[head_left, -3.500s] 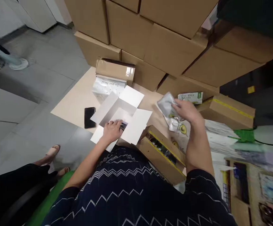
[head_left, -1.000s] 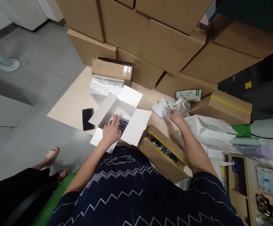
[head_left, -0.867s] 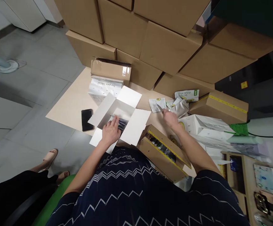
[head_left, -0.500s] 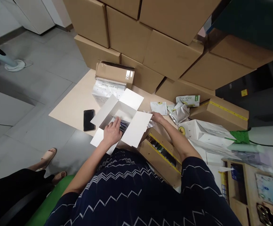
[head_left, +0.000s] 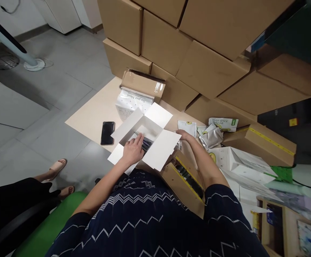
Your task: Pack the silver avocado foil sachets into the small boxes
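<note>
My left hand [head_left: 133, 150] lies over the near edge of an open white box [head_left: 161, 150], its fingers stretched flat on dark packets [head_left: 147, 144] inside. My right hand [head_left: 183, 135] is at the box's right flap, and the flap hides its fingertips. Something small and whitish [head_left: 179, 145] shows just under that hand. Silver and white sachets with avocado prints [head_left: 210, 132] lie on the table to the right of that hand. An open brown carton with yellow tape [head_left: 183, 175] sits under my right forearm, with dark items inside.
A black phone [head_left: 107, 132] lies left of the white box. A "Super Meal" bag [head_left: 133, 101] and a small taped carton [head_left: 142, 84] stand behind it. Large stacked cartons [head_left: 203, 67] wall off the back. Another person's sandalled feet [head_left: 57, 167] and a green chair [head_left: 45, 228] are at the lower left.
My right hand has let go of the sachets on the right and moved left to the white box's right flap. My left hand stays in the box. The view shifted a little.
</note>
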Motion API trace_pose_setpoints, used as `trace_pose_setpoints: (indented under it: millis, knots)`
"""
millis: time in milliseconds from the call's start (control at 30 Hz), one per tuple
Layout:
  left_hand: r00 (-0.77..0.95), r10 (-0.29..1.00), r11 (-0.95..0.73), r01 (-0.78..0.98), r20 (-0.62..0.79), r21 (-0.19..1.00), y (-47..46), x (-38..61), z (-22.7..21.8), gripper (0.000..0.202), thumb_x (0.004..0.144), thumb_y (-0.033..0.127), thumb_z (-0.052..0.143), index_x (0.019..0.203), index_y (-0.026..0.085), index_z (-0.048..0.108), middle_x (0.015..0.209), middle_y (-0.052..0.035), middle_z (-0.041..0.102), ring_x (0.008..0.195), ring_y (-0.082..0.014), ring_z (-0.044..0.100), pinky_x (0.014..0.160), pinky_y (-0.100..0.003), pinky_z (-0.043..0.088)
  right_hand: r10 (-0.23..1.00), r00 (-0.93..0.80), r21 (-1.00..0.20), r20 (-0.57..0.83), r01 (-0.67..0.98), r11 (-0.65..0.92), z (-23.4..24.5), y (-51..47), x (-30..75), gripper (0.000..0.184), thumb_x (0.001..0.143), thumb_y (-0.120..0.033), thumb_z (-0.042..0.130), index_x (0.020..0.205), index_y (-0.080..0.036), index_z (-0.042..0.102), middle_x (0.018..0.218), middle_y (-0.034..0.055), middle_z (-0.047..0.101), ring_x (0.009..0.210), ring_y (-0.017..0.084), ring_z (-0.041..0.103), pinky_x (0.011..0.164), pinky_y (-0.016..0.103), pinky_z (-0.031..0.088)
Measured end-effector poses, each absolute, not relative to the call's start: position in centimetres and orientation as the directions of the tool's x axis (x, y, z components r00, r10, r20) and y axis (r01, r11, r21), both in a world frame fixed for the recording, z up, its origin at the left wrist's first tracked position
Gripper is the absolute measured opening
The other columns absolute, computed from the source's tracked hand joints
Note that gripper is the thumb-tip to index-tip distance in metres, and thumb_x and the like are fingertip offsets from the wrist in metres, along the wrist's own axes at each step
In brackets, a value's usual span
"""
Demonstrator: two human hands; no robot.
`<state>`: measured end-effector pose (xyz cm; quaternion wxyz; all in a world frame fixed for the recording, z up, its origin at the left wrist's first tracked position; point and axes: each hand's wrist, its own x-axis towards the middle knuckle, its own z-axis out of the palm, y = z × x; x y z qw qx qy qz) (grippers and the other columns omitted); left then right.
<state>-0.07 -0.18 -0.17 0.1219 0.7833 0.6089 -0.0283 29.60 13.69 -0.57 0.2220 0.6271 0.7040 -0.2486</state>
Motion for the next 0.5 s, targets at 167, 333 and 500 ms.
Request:
trace_pose_setpoints:
  millis: [167, 333, 500]
  knots:
    - [0.258, 0.948, -0.230, 0.960, -0.186, 0.161, -0.2, -0.1, 0.2, 0.066, 0.090, 0.025, 0.040, 0.156, 0.020, 0.034, 0.166, -0.0064, 0.030, 0.130, -0.0302, 0.053, 0.100, -0.044, 0.047, 0.950, -0.105, -0.153, -0.294, 0.986, 0.062, 5.6, 13.0, 32.4, 0.026, 0.090, -0.030, 0.058, 0.106, -0.014, 0.071, 0.100, 0.0109, 0.074, 0.088, 0.021, 0.066, 0.072, 0.025, 0.043]
    - [0.275, 0.946, -0.256, 0.958, -0.172, 0.128, -0.1, 0.0, 0.1, 0.063, 0.091, 0.025, 0.040, 0.153, 0.019, 0.039, 0.165, -0.0092, 0.030, 0.126, -0.0311, 0.055, 0.096, -0.045, 0.049, 0.966, -0.168, -0.477, 0.195, 0.845, 0.243, 13.5, 11.0, 30.5, 0.033, 0.092, -0.039, 0.057, 0.113, -0.018, 0.069, 0.095, 0.0057, 0.074, 0.082, 0.019, 0.065, 0.075, 0.028, 0.046]
    - [0.268, 0.947, -0.251, 0.961, -0.179, 0.111, 0.0, 0.1, -0.1, 0.063, 0.091, 0.027, 0.043, 0.154, 0.021, 0.038, 0.165, -0.0094, 0.031, 0.129, -0.0320, 0.054, 0.097, -0.044, 0.048, 0.907, -0.379, -0.601, 0.183, 0.687, 0.408, 12.7, 11.6, 22.6, 0.029, 0.090, -0.033, 0.058, 0.110, -0.017, 0.073, 0.100, 0.0044, 0.075, 0.083, 0.017, 0.066, 0.073, 0.026, 0.046]
